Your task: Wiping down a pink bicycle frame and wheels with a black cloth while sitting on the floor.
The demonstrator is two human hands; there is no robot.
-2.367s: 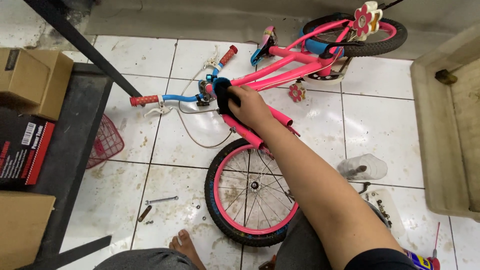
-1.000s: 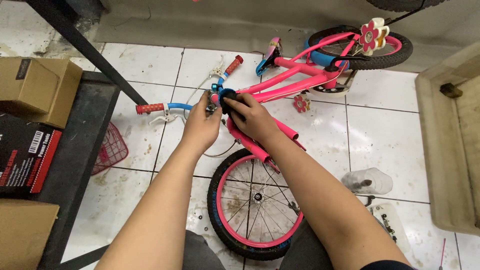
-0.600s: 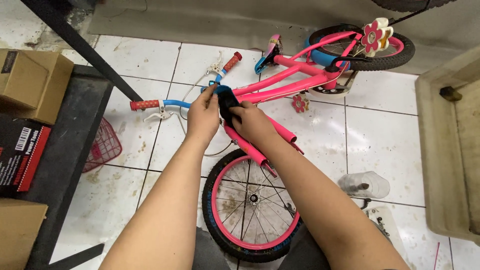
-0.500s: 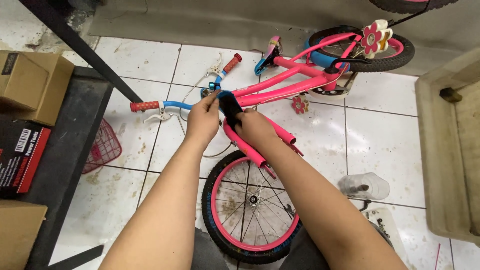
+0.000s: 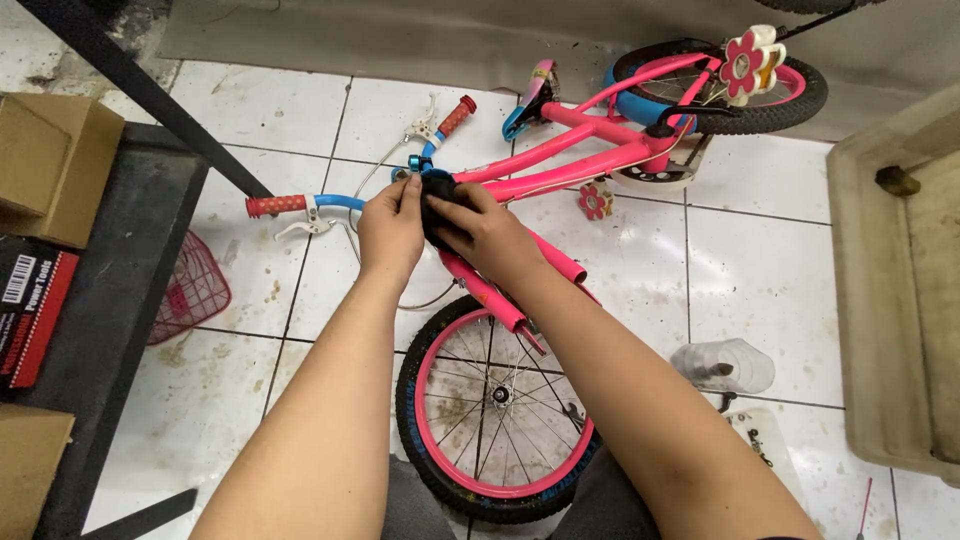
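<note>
From the head camera, a small pink bicycle (image 5: 590, 165) lies on its side on a white tiled floor (image 5: 770, 270), and everything else can be placed from it. At the head of its frame, where the handlebar stem meets the fork, sits a black pad (image 5: 438, 203), and both hands meet there. The left hand (image 5: 392, 228) comes in from the lower left and pinches the pad's left edge between thumb and fingertips, while the right hand (image 5: 490, 235) lies over the pad's right side with its fingers curled onto it, so both are closed on the pad and neither is slack. The blue handlebar (image 5: 345, 203) runs out to the left of the pad and ends in a red grip (image 5: 275, 206), with a second red grip (image 5: 458, 115) pointing up and away just above the hands. Below the hands, the front wheel (image 5: 495, 410) with its pink rim and black tyre lies flat between the person's forearms. The rear wheel (image 5: 720, 85) is at the far upper right of the frame and carries a pink and white flower ornament (image 5: 745, 60). To the left of the handlebar a pink wire basket (image 5: 190, 290) rests on the tiles beside a dark shelf (image 5: 100, 300) holding cardboard boxes (image 5: 50, 165). To the right of the front wheel lies a clear plastic container (image 5: 725, 365).
</note>
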